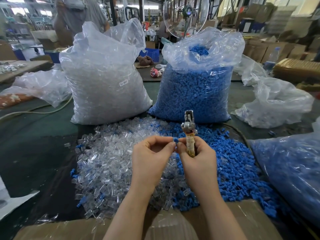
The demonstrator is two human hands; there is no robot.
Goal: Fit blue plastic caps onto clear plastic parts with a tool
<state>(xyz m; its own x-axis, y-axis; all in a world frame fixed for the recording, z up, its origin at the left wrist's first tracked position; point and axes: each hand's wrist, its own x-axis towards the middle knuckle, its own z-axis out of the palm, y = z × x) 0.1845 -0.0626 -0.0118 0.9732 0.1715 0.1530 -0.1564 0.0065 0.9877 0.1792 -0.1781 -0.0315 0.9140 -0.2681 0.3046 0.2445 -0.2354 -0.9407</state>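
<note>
My left hand (149, 156) and my right hand (197, 158) meet above the table's middle, and a small blue cap (175, 140) is pinched between their fingertips. My right hand also grips a metal plier-like tool (189, 125) by its wrapped handle, jaws pointing up. I cannot tell whether a clear part sits under the cap. A heap of loose clear plastic parts (107, 163) lies to the left below my hands. Loose blue caps (232, 163) are heaped to the right.
A tall bag of clear parts (105, 80) and a tall bag of blue caps (195, 90) stand behind the heaps. More bags lie at right (292, 170) and far right (277, 104). A cardboard box (173, 227) is at the near edge. A person (78, 16) stands behind.
</note>
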